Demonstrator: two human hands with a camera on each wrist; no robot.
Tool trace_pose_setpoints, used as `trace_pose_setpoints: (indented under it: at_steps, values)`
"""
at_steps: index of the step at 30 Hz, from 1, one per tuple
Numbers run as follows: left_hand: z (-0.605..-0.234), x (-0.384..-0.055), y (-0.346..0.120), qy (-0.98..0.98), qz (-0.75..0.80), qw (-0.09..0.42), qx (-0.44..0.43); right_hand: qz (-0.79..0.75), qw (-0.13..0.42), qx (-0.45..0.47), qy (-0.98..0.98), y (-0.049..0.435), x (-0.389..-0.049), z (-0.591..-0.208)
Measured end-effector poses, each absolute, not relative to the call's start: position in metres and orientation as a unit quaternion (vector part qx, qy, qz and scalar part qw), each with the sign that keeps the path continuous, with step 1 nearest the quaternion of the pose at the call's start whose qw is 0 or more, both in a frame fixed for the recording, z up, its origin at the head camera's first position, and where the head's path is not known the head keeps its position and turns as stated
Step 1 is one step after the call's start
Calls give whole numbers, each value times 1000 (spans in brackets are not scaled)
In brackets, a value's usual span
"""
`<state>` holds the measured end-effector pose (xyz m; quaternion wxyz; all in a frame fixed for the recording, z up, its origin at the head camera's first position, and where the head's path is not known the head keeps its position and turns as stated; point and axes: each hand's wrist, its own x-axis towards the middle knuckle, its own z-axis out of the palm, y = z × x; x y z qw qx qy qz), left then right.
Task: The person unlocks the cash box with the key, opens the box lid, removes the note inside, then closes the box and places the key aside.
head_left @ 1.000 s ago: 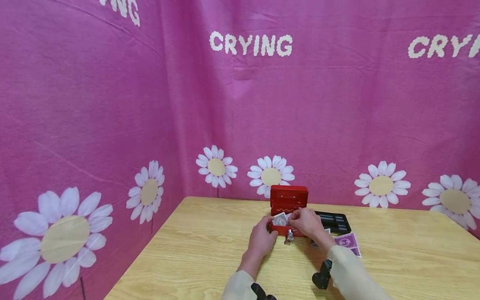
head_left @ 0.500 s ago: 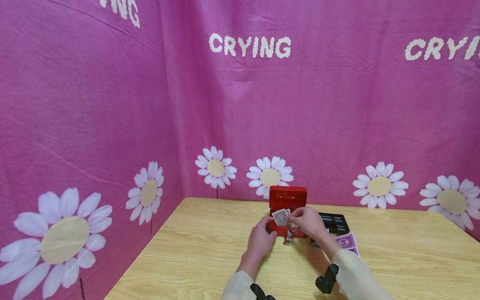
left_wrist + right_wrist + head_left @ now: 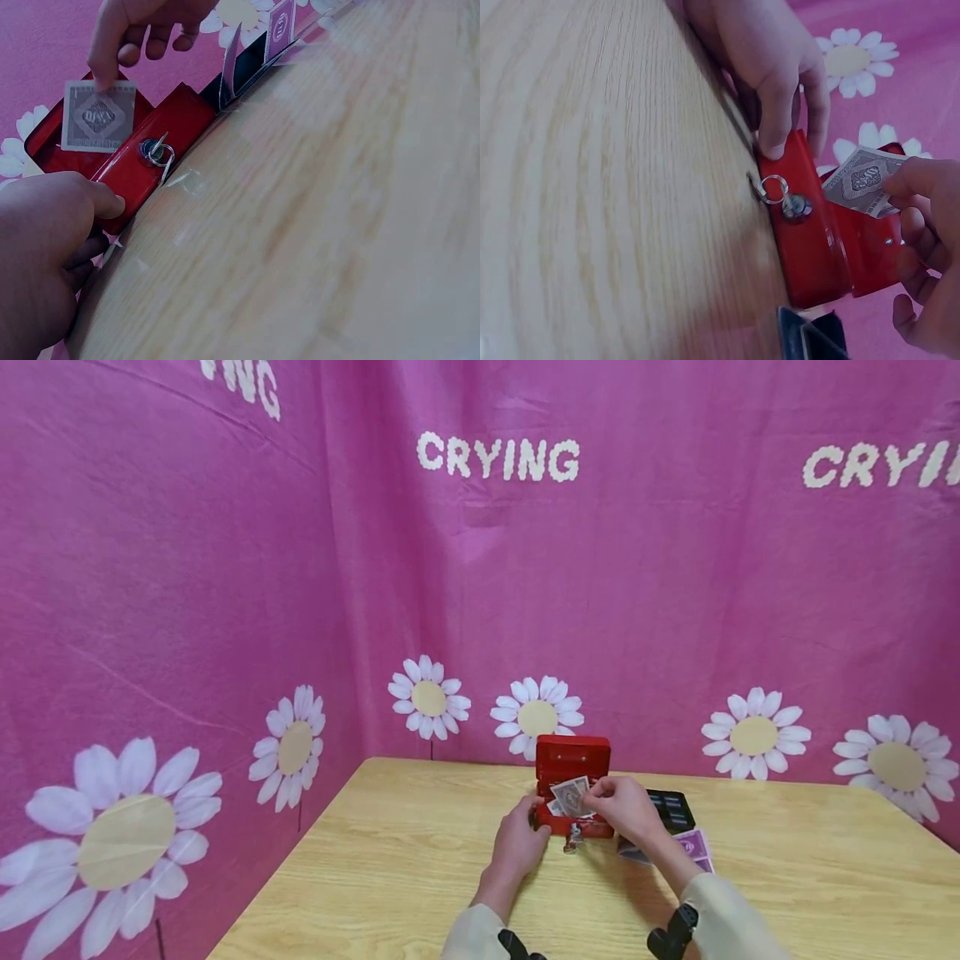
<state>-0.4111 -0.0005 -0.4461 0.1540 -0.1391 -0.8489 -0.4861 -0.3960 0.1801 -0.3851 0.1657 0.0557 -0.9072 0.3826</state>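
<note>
A small red cash box (image 3: 810, 247) stands on the table with its lid (image 3: 573, 753) raised. My left hand (image 3: 519, 839) grips the box's left end, the thumb pressing on its front wall in both wrist views. Over the open box, my right hand (image 3: 626, 810) pinches a grey play banknote (image 3: 99, 116) by its edge between thumb and forefinger. That note is tilted, and other pale paper (image 3: 555, 807) shows below it in the box. A key on a ring (image 3: 156, 152) sticks out of the lock on the front. Most of the box's inside is hidden.
Right of the box lies a black coin tray (image 3: 672, 810) with compartments, partly behind my right hand. Purple banknotes (image 3: 693, 843) and a grey note (image 3: 633, 853) lie just in front of it. Behind the wooden table (image 3: 360, 877) hangs a pink curtain (image 3: 645, 610) with daisies.
My right hand has lifted the grey banknote higher out of the box and shifted slightly right, so more of it shows. My left hand keeps its hold on the box.
</note>
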Motion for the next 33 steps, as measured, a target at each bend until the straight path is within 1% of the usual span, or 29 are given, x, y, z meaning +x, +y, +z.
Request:
trace_pose_setpoints:
  at_steps: [11,19,26,29,33]
  values:
    - [-448,-410,-2,-848,-487,153,-143,396,164,76,-900,172,-380,-374]
    - [-448,-412,-1,-850,-485,152,-138,400,147,93,-900,172,-367,-365]
    - [-450,-411,-1,-847,-483,166,-147,406,137,97,-898,176,-358,-364]
    - [-450,-410,-1,-848,-475,179,-154,404,134,99,-899,178,-353,-363]
    - [-449,-412,-1,-848,-475,176,-153,404,133,96,-900,180,-347,-361]
